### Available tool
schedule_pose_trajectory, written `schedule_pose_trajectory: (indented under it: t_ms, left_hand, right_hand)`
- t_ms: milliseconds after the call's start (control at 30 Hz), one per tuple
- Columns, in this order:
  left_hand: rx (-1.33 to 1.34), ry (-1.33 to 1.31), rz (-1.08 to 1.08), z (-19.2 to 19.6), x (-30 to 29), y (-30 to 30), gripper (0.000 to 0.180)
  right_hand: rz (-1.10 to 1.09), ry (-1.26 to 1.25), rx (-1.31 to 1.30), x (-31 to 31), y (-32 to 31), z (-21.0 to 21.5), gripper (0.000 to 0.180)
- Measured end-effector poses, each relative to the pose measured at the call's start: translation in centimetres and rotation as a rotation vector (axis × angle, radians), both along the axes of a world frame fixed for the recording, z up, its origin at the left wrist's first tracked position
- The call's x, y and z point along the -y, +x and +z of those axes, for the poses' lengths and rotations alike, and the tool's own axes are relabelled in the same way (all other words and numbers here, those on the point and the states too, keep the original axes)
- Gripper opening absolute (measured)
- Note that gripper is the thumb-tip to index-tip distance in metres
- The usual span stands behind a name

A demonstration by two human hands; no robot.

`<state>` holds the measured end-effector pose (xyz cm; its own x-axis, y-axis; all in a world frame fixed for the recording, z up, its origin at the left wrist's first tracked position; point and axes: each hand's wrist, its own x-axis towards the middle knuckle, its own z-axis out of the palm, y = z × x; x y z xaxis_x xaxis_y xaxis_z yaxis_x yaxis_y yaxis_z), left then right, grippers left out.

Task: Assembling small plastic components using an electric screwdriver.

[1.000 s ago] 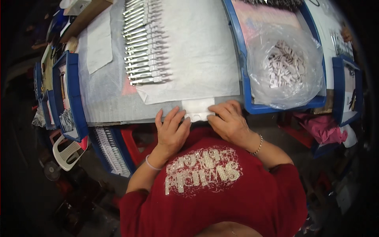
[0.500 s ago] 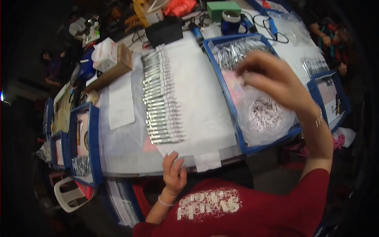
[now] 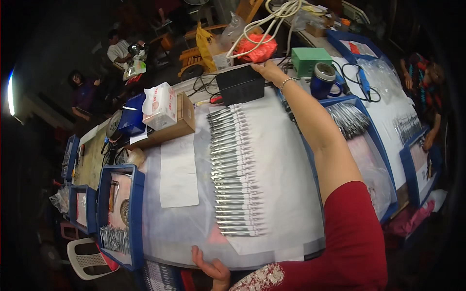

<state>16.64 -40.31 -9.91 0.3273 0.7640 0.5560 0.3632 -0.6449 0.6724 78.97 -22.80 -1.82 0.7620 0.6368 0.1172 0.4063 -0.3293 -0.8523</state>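
My right arm stretches across the table, and my right hand is at the far right corner of a black box. Its fingertips are too small and partly hidden to show whether they grip anything. Down at the near table edge, my left hand is open and holds nothing, its fingers apart. A long row of slim silver metal pieces with pale ends lies side by side on white sheeting between my hands. Beyond the right hand sits a red plastic bag.
A blue tray on the right holds metal pieces and a clear plastic bag, partly behind my arm. A blue mug and a green box stand farther back. At left are a tissue pack and another blue tray.
My right hand has gone from above the right-hand blue tray to the black box at the far edge. The view has shifted, and my left hand sits lower in it, still open.
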Motion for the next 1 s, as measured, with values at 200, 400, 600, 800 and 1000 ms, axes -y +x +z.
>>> schedule_pose_trajectory:
  t_ms: [200,400,600,800,1000]
  left_hand:
    - [-0.065,0.058,-0.026,-0.3,-0.6,0.1,0.043]
    - [-0.205,0.1,-0.011,0.7,0.0,-0.1,0.044]
    - [-0.132,0.082,-0.055,1.2,0.1,0.0,0.042]
    - [-0.048,0.033,-0.094,1.0,0.1,-0.1,0.042]
    - [-0.078,0.057,-0.159,1.4,-0.4,-0.2,0.04]
  right_hand:
    - [0.057,-0.069,-0.026,-2.8,2.0,-2.6,0.061]
    - [0.106,0.094,-0.352,-2.3,0.8,-1.9,0.059]
    - [0.011,0.019,-0.076,-0.8,-2.6,0.0,0.074]
    - [-0.303,-0.418,0.347,3.8,3.8,-3.0,0.061]
    - [-0.135,-0.701,0.333,6.1,1.6,-3.4,0.071]
